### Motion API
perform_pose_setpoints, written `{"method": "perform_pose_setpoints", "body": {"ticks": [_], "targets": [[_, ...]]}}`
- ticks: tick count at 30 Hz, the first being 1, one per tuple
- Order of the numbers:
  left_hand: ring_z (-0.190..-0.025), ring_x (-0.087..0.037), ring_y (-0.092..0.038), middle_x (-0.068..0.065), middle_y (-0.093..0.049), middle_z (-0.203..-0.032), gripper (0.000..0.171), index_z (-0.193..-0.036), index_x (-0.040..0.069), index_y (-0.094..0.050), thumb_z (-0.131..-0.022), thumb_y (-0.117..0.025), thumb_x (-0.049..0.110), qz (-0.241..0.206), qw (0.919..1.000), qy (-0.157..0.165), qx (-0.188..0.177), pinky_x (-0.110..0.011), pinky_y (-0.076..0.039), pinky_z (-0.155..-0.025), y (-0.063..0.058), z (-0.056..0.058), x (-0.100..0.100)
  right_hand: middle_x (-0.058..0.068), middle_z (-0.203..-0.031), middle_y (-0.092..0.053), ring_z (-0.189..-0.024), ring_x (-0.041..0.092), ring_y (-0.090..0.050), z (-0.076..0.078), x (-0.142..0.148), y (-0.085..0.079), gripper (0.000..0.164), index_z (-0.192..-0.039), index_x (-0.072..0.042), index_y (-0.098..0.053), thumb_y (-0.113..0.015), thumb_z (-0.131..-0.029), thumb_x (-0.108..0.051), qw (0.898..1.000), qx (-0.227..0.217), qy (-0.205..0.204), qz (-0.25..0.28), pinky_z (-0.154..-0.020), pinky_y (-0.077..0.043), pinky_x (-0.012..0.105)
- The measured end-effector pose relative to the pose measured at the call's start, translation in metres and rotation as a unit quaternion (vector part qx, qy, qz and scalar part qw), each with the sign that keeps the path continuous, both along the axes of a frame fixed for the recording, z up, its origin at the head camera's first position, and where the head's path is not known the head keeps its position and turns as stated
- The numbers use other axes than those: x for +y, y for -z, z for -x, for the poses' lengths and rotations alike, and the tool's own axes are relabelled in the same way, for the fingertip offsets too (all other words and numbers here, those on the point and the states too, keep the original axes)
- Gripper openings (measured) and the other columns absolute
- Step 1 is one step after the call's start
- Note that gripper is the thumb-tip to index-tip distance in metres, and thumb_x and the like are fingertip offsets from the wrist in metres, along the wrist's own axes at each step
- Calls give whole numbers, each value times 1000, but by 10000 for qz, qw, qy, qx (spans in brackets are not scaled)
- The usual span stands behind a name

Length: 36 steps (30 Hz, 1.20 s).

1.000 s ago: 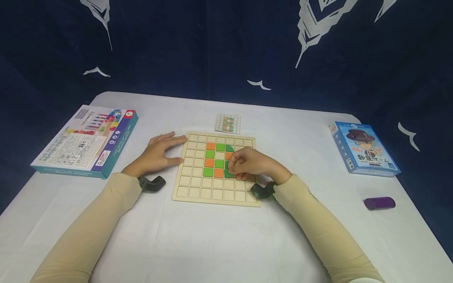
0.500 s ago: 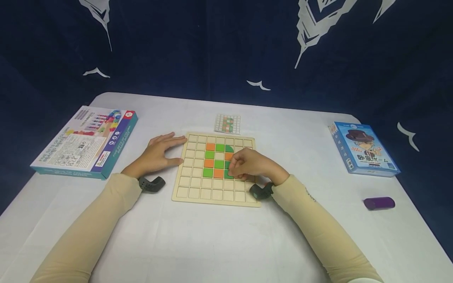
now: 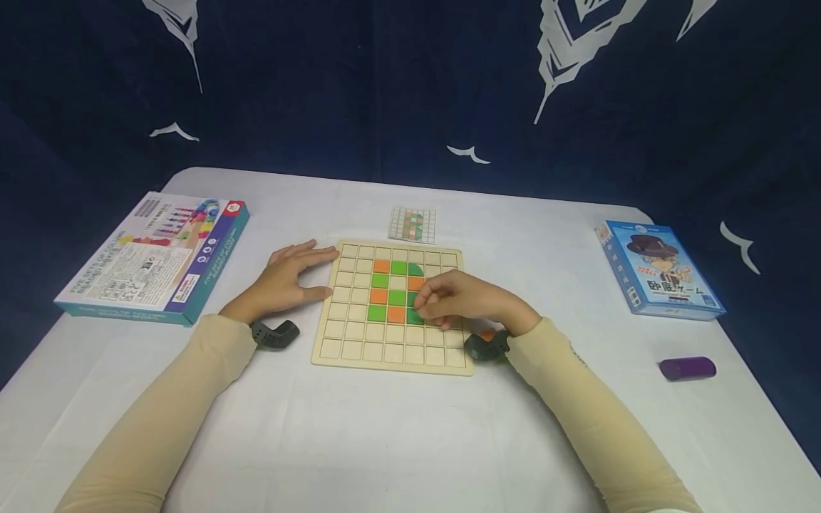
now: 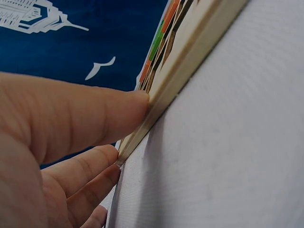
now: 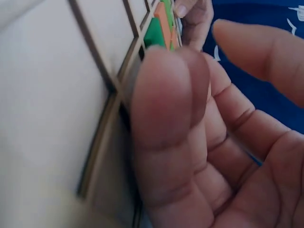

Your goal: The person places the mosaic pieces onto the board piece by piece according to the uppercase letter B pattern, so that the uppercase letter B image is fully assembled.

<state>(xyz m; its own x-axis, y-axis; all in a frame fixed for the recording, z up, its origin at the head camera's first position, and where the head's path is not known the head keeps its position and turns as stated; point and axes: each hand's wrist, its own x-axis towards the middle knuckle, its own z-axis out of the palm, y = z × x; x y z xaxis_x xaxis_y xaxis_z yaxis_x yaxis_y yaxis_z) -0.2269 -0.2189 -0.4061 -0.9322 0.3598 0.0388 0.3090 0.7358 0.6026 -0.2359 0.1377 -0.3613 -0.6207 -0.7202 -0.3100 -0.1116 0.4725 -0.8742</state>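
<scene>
A wooden grid board lies flat on the table, with orange, light green and dark green tiles in its middle cells. The left hand touches the board's left edge with extended fingertips, as the left wrist view also shows. Over the right part of the board is the right hand, its fingers bent beside a dark green tile. In the right wrist view, its thumb stands apart from its fingers and nothing shows between them. That hand hides some cells behind it.
A small printed pattern card lies behind the board. At left is a large toy box; at right are a blue box and a purple cylinder-like object. An orange piece partly shows by the right wrist.
The right hand has shifted slightly right, its fingertips easing off the dark green tile. More of the orange piece by its wrist shows. The left hand stays still.
</scene>
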Motion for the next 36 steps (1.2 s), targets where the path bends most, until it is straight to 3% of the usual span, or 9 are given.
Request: {"method": "perform_pose_setpoints", "body": {"ticks": [4, 11, 16, 25, 36], "targets": [[-164, -41, -20, -15, -45, -168, 73, -160, 5, -52, -94, -77, 23, -16, 10000, 5, 18, -62, -3, -132, -2, 0, 1, 5, -82, -65, -72, 16, -58, -1, 12, 0, 21, -122, 7, -70, -67, -105, -5, 9996, -137, 13, 254, -68, -57, 23], [-164, -41, -20, -15, -45, -168, 72, -160, 5, -51, -95, -77, 23, -16, 10000, 9, 7, -61, -3, -132, -2, 0, 1, 7, -88, -67, -71, 14, -60, -8, 40, -1, 23, -123, 11, -67, -65, -105, -3, 9961, -284, 488, 675, -69, -57, 25], [-164, -42, -21, -16, -46, -168, 72, -160, 4, -52, -95, -78, 23, -18, 10000, 25, 33, -62, -4, -132, -4, -1, 2, 10, -90, -67, -70, 16, -59, -13, 66, 4, 23, -120, 14, -67, -66, -104, -3, 9926, 25, 751, 955, -68, -56, 28], [-163, -43, -22, -16, -46, -167, 73, -160, 5, -52, -94, -78, 23, -19, 9999, 48, 93, -62, -4, -132, -4, -2, 0, 10, -88, -68, -64, 16, -55, -14, 106, 12, 25, -121, 14, -68, -67, -103, -2, 9872, 597, 1148, 930, -61, -52, 29], [-163, -43, -21, -17, -46, -168, 73, -160, 4, -51, -94, -78, 22, -23, 10000, 40, 83, -63, -4, -131, -1, -2, 0, 0, -89, -68, -67, 17, -55, -9, 128, 18, 23, -121, 11, -71, -68, -103, -2, 9871, 673, 1228, 778, -62, -52, 26]]}}
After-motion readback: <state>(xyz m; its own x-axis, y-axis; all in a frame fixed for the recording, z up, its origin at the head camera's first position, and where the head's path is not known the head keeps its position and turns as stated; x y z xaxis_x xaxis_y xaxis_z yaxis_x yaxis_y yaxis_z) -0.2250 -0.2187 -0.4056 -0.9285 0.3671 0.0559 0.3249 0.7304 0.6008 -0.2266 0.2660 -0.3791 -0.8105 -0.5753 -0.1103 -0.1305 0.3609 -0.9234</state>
